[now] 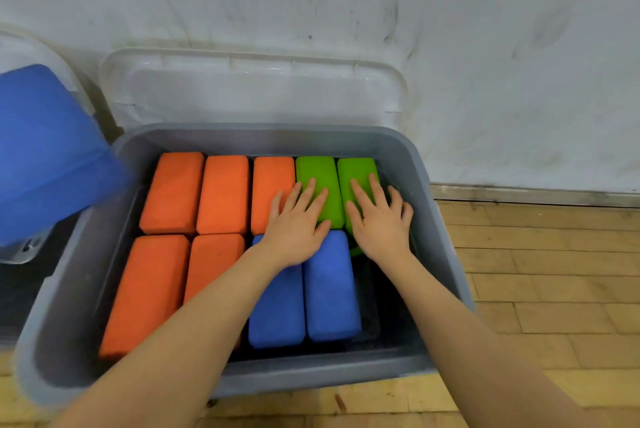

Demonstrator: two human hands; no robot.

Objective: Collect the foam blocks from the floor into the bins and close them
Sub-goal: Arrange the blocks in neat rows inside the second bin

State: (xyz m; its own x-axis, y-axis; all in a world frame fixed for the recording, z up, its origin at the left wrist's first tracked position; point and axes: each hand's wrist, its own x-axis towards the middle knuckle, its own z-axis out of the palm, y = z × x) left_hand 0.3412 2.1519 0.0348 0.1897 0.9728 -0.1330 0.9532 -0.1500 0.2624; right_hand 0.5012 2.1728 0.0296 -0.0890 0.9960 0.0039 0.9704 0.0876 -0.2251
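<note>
Setting: a scuffed white wall [485, 46] rises beyond the hands, with wooden plank floor [536, 271] to the right of the right arm.
Bin: a grey bin [446, 219] sits on the floor under both forearms, its walls surrounding the hands.
Left hand: the left hand [294, 230] lies flat with fingers spread, pressing across an orange block [270, 185], a green block [317, 174] and the near blue blocks [329, 289].
Right hand: the right hand [381, 219] is flat too, fingers splayed on the second green block [356, 171], nearest the bin's right wall.
Blocks: more orange blocks [173, 219] fill the space left of the left hand; all sit packed side by side.
Handling: foam looks light, soft and grippy, likely to spring back; best pressed on broad faces or pinched by the long sides.
Gap: a dark unfilled slot lies beneath the right wrist.
Lid: a clear lid [252, 88] leans on the wall beyond the fingertips, still off.
Obstruction: a blurred blue object [52, 150] looms left of the left arm, overlapping the bin's rim; what it is cannot be told.
</note>
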